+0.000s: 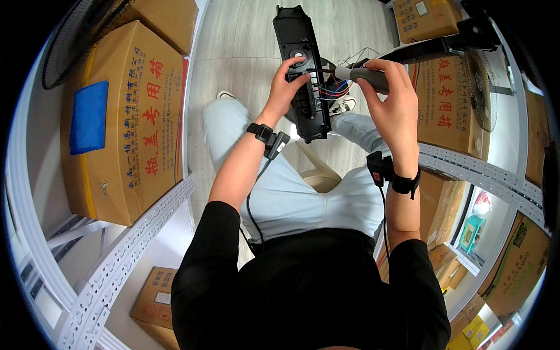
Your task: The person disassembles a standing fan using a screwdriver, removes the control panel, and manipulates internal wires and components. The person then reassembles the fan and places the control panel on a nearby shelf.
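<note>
A long black plastic housing [310, 119] stands over my legs, with pale connectors and red, blue and dark wires [334, 90] along its right side. My left hand [285, 87] grips its left side, thumb and forefinger over the middle. My right hand [388, 93] is wrapped round a grey powered screwdriver [364, 76], held sideways with its long dark bit pointing left across the housing near my left fingers. I cannot make out exactly what the tip touches. Each wrist wears a black strapped device with a cable.
Cardboard boxes [116, 175] sit on white perforated metal racks [119, 262] to both sides. Fans [487, 93] stand at upper left and right. A black arm [443, 45] reaches in at upper right. A beige stool [315, 178] shows between my legs on the grey floor [227, 41].
</note>
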{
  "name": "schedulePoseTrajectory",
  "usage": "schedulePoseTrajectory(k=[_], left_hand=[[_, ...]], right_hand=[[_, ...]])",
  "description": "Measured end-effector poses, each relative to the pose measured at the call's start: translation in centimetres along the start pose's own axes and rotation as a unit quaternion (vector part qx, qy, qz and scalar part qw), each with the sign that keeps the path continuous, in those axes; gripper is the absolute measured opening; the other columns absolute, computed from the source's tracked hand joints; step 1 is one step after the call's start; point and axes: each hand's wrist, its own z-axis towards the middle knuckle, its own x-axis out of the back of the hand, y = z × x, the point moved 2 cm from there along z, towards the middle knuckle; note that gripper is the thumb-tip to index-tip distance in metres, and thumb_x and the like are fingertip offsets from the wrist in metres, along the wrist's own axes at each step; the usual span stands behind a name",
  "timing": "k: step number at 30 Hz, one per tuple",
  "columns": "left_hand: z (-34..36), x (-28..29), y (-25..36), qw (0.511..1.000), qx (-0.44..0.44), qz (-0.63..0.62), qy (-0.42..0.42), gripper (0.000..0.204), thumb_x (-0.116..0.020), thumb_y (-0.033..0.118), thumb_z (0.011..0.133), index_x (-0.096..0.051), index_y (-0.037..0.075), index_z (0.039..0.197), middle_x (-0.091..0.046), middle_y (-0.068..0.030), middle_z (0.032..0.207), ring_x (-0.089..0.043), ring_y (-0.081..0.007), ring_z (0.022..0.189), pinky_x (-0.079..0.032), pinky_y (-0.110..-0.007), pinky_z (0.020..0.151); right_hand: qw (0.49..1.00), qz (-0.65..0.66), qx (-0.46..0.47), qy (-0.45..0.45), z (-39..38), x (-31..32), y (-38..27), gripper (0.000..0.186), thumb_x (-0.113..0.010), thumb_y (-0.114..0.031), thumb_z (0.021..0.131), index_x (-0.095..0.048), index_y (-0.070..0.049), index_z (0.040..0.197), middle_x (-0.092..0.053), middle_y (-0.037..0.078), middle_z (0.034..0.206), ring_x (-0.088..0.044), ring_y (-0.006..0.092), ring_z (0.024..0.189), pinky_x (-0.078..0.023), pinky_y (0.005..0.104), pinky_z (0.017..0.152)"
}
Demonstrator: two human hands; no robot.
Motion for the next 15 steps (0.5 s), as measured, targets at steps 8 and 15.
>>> schedulePoseTrajectory(k=[8,15], left_hand=[[0.3,0.4,-0.9,0.999,-0.025,0.043,0.002,0.018,-0.063,0.010,0.097,-0.061,0.008,0.115,-0.059,0.0013,0.101,-0.054,-0.0073,0.092,-0.046,-0.024,0.079],[0.1,0.3,-0.8,0.995,-0.052,0.079,0.005,0.013,-0.060,0.013,0.099,-0.060,0.008,0.111,-0.057,0.0025,0.098,-0.050,-0.0057,0.090,-0.041,-0.022,0.081]], right_hand=[[0.999,0.018,-0.034,0.014,-0.1,0.6,0.4,0.028,-0.074,-0.008,0.082,-0.063,-0.006,0.108,-0.064,0.011,0.101,-0.068,0.0282,0.088,-0.054,0.0341,0.075],[0.989,0.069,-0.112,0.065,-0.4,0.7,0.8,0.035,-0.080,-0.014,0.081,-0.063,-0.006,0.110,-0.070,0.010,0.098,-0.068,0.0169,0.082,-0.054,0.0288,0.072]])
